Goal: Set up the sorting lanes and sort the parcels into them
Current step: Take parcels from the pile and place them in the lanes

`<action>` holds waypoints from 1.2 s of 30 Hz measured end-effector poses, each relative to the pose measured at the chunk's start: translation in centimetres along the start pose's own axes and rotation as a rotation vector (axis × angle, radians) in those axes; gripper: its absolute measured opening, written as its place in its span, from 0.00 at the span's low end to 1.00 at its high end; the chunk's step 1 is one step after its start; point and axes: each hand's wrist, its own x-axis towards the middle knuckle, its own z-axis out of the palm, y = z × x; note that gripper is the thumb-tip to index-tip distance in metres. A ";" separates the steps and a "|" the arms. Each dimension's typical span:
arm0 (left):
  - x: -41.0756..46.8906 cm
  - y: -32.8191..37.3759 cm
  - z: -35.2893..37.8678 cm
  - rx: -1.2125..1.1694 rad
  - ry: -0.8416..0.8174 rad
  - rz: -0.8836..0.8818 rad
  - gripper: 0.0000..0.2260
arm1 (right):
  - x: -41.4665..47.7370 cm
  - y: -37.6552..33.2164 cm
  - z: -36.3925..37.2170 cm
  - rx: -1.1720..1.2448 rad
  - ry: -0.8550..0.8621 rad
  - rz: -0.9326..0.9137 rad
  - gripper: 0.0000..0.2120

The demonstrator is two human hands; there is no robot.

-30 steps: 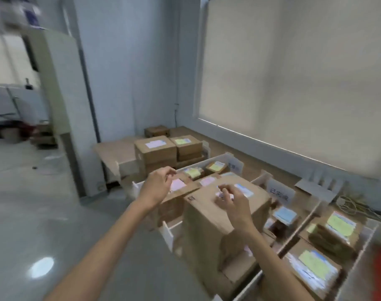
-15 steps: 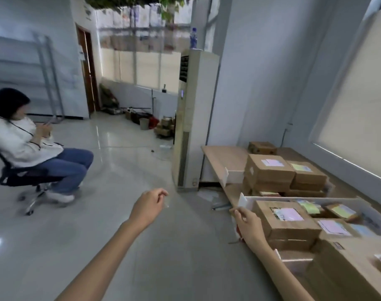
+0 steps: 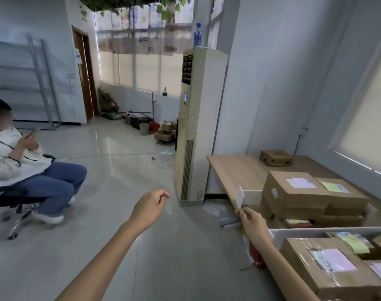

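Observation:
Brown cardboard parcels with coloured labels sit at the right. Nearest is a parcel with a pink label (image 3: 333, 266), inside a white-walled sorting lane (image 3: 293, 231). Beyond it stands a stack topped by another pink-labelled parcel (image 3: 293, 190) and a yellow-labelled parcel (image 3: 341, 192). A white divider card (image 3: 240, 196) stands upright at the edge of the low wooden platform (image 3: 235, 170). My right hand (image 3: 251, 222) has its fingers pinched together just under that card; I cannot tell whether they touch it. My left hand (image 3: 151, 204) hangs over the floor, loosely curled and holding nothing.
A tall floor air conditioner (image 3: 198, 127) stands just left of the platform. A person sits on a wheeled office chair (image 3: 13, 203) at the far left. Papers (image 3: 213, 208) lie on the floor by the platform. A small box (image 3: 276, 157) rests at the platform's back.
Both hands have come off the big parcel they were on a second ago. The view has swung left to the room. My right hand has neared the white divider card.

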 end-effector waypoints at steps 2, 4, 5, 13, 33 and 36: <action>3.5 -0.1 0.4 0.001 0.001 0.024 0.11 | 3.4 -0.5 0.5 0.001 0.019 0.000 0.11; 6.3 -0.3 0.8 0.006 -0.016 0.035 0.11 | 5.9 -1.0 1.2 0.006 0.051 -0.008 0.11; 7.9 -0.7 1.1 0.006 -0.024 0.041 0.11 | 7.3 -1.1 1.7 0.006 0.052 -0.008 0.11; 22.3 -4.5 4.7 -0.018 -0.113 0.073 0.11 | 18.7 -0.5 6.7 -0.012 0.081 0.053 0.10; 59.6 -1.8 23.1 -0.118 -0.407 0.310 0.12 | 48.9 6.1 6.5 0.013 0.315 0.275 0.11; 65.2 -0.2 28.4 -0.118 -0.467 0.323 0.11 | 54.1 9.5 4.9 0.015 0.377 0.330 0.11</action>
